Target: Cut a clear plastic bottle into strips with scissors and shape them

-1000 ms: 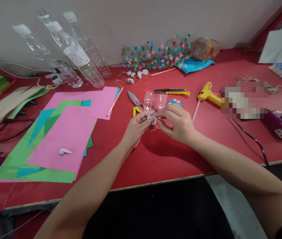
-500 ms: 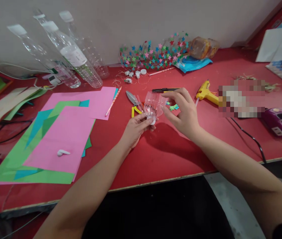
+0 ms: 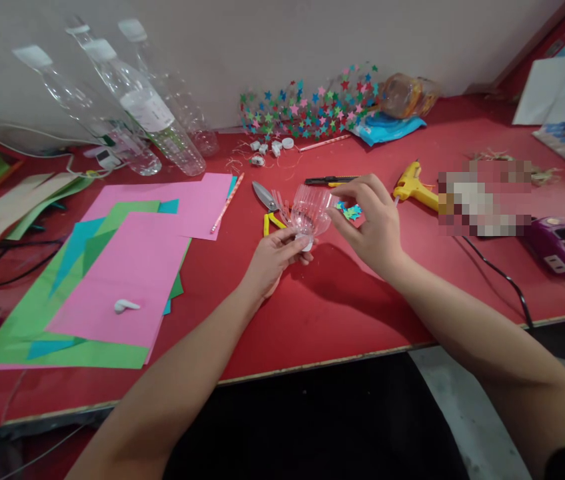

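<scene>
My left hand [image 3: 275, 257] is closed around the neck of a cut-off clear plastic bottle top [image 3: 308, 205]. Its white cap [image 3: 306, 241] points down toward me, and its wall, slit into thin strips, fans out on the far side. Beside the strips on the right is my right hand [image 3: 375, 223], thumb and forefinger apart at the plastic's edge; whether they touch a strip is hard to make out. Scissors [image 3: 264, 197] with yellow handles lie just left of the bottle top. Small paper stars [image 3: 350, 211] and a box cutter [image 3: 330, 181] lie behind.
Coloured paper sheets [image 3: 127, 267] with a white earbud [image 3: 126, 306] cover the left. Bottles [image 3: 150, 113] stand at the back left, a star-covered clear bottle [image 3: 307, 110] at the back. On the right are a yellow glue gun [image 3: 417, 189] and a purple power strip [image 3: 560, 247].
The strips of the bottle top have spread a little and the piece has turned slightly. My right hand has shifted slightly to the right; my left keeps its hold.
</scene>
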{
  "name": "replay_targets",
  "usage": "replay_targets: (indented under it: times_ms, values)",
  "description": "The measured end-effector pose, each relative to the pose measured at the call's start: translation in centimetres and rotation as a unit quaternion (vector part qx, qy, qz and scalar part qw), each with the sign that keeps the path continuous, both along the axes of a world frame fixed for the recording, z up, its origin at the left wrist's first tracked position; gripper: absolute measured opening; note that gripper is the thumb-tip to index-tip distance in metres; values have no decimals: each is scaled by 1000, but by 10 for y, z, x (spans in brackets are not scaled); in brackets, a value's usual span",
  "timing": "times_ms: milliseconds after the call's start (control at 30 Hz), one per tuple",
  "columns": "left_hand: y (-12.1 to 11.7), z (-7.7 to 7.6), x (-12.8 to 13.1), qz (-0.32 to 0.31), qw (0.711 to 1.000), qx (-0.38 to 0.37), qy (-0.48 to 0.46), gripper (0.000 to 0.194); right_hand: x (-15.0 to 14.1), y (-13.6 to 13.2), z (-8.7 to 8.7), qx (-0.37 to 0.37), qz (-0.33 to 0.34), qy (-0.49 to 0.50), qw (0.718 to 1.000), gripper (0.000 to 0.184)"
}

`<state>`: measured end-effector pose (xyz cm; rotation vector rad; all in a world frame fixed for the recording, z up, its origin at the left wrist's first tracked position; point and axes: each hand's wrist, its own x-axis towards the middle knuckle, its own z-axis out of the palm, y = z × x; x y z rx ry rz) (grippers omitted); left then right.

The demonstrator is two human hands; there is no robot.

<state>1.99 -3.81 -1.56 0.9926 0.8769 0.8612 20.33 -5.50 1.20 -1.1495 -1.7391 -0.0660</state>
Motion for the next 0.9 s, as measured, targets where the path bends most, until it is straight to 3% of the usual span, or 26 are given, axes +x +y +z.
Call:
replay_targets:
  times_ms: [200, 333, 467, 600, 700, 900]
  values:
    - [2, 0, -1, 19, 999, 24, 19, 30, 4, 0, -1, 40, -8, -31, 999, 3]
    - [2, 1, -2, 26, 999, 21, 16, 30, 4, -2, 2, 28, 13, -17, 999, 8]
    - [2, 4, -2, 26, 1000, -2, 0, 31, -4, -7, 1, -33, 107, 42, 993, 9]
    - [2, 4, -1, 21, 1000, -6, -13, 33, -12, -9, -4, -132, 187, 159, 960, 10]
    - [1, 2, -1, 16, 1000, -2, -22, 34, -13, -8, -4, -161, 217, 184, 945, 9]
    - [1, 1, -1, 5, 1000, -11, -25, 33, -14, -10, -1, -105, 139, 84, 981, 4]
